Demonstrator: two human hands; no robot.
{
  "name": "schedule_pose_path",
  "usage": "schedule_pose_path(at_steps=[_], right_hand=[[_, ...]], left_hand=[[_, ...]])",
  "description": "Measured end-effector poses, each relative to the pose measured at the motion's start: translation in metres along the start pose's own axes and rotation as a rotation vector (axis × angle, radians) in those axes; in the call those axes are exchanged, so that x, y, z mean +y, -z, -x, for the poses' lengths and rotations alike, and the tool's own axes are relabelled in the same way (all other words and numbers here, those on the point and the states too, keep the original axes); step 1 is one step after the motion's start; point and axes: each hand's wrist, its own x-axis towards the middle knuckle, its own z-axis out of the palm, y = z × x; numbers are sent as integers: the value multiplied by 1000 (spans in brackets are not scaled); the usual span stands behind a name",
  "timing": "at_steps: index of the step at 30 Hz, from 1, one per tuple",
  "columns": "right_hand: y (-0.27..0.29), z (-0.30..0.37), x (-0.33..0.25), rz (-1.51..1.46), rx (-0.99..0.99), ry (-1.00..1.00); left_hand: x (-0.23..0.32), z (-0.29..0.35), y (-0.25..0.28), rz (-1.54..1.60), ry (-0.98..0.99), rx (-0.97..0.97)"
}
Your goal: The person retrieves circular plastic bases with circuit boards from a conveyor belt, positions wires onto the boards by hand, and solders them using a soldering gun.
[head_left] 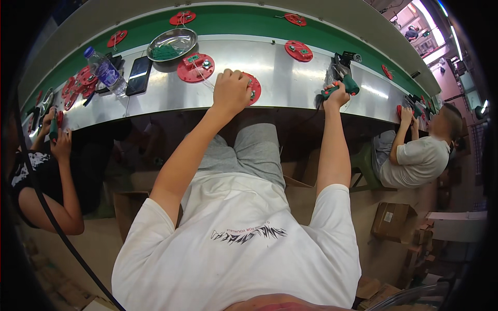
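My left hand (232, 92) is closed over the left side of a round red plate (254, 89) at the table's near edge; its fingertips are partly hidden. Farther right, my right hand (337, 96) is wrapped round a green and black power screwdriver (352, 86) with orange parts. The tool lies low over the metal table, apart from the plate. Just left of my left hand, another red plate (192, 72) carries a small green circuit board, a round metal part and thin white wires.
A steel bowl (171, 44) of small green pieces, a phone (139, 75) and a water bottle (106, 71) stand left. More red plates (299, 51) lie along the metal table (249, 52) and green strip behind. Co-workers sit at left and right; cardboard boxes (393, 222) are on the floor.
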Motion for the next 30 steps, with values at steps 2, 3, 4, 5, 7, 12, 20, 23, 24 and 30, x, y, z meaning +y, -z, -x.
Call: schedule_pose_path(at_steps=[2, 3, 4, 5, 7, 12, 20, 23, 24, 30], right_hand=[[0, -4, 3, 27, -10, -37], [-1, -4, 3, 27, -1, -37], [-2, -5, 4, 17, 0, -20], [-4, -6, 6, 7, 1, -3], [-5, -11, 9, 29, -2, 14], [-7, -13, 14, 148, -19, -13], [-5, -19, 17, 151, 17, -41], [4, -5, 9, 195, -120, -14], [5, 0, 5, 283, -181, 20], [-9, 51, 22, 407, -713, -61]], left_hand=[[-13, 6, -24, 85, 61, -42], [-14, 6, -26, 144, 92, 16], [-16, 6, -29, 202, 123, 73], [-21, 3, -31, 171, 90, 72], [-30, -4, -35, 165, 65, 54], [-50, -28, -47, 211, 18, 0], [-67, -47, -42, 223, -24, 47], [-61, -45, -27, 291, 158, 180], [-57, -44, -25, 327, 218, 166], [-63, -43, -41, 284, 298, 233]])
